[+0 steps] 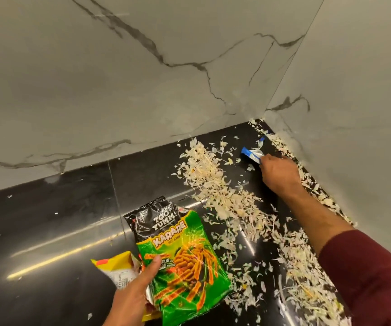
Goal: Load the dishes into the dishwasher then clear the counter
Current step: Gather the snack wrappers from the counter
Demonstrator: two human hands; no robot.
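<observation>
A black glossy counter (48,220) runs into a marble corner. My left hand (135,292) grips a green and black snack packet (182,260) together with a yellow wrapper (116,267), held low over the counter. My right hand (280,172) reaches toward the corner and pinches a small blue and white wrapper (252,153) that lies on the counter. Pale vegetable peelings (215,182) are scattered thickly across the right part of the counter.
Marble walls (142,78) close the counter at the back and on the right. More peelings (307,285) lie along the right wall and toward the front. A seam (115,191) crosses the counter left of the packet. A few white flecks dot the left side.
</observation>
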